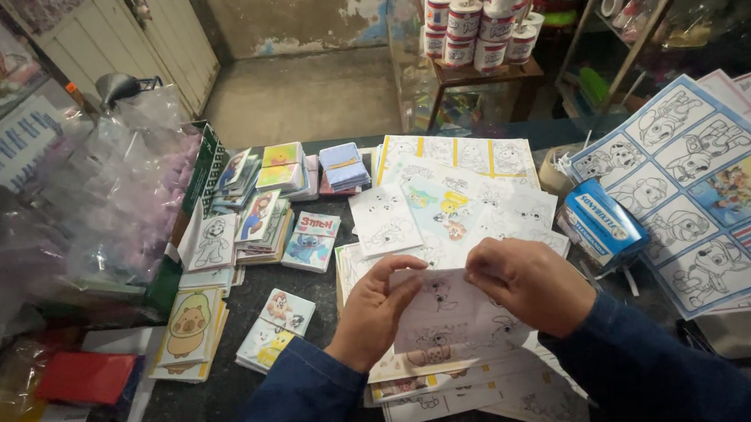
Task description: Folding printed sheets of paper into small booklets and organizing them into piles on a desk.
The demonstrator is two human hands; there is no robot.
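We look down at a dark counter (231, 406) crowded with small picture cards and colouring sheets. At lower centre of the frame, our 2 hands hold a white paper sheet printed with black outline cartoon drawings (453, 316), lifted just above a stack of similar printed sheets (458, 381). Our left hand (374, 312) has its fingers closed together on the sheet's upper left edge, thumb curled over the top. Our right hand (530, 284) has its fingers pinched on the upper right corner. Both forearms wear dark blue sleeves (301, 401).

Just above the hands, at centre, a spread of pale colouring sheets with some coloured cartoon figures (462, 187) covers the counter. To the right of the right hand sits a blue and white cardboard box (601, 222), and beyond it, at the right edge, a large colouring page of cartoon dogs in boxed panels (700, 188). Left of centre, several stacks of small colourful cartoon notebooks (261, 219) stand in rows. At lower left lies a red flat packet (83, 377). Clear crumpled plastic bags (119, 194) fill the left side. At upper centre, rolls of white tape (477, 19) are piled on a wooden shelf.
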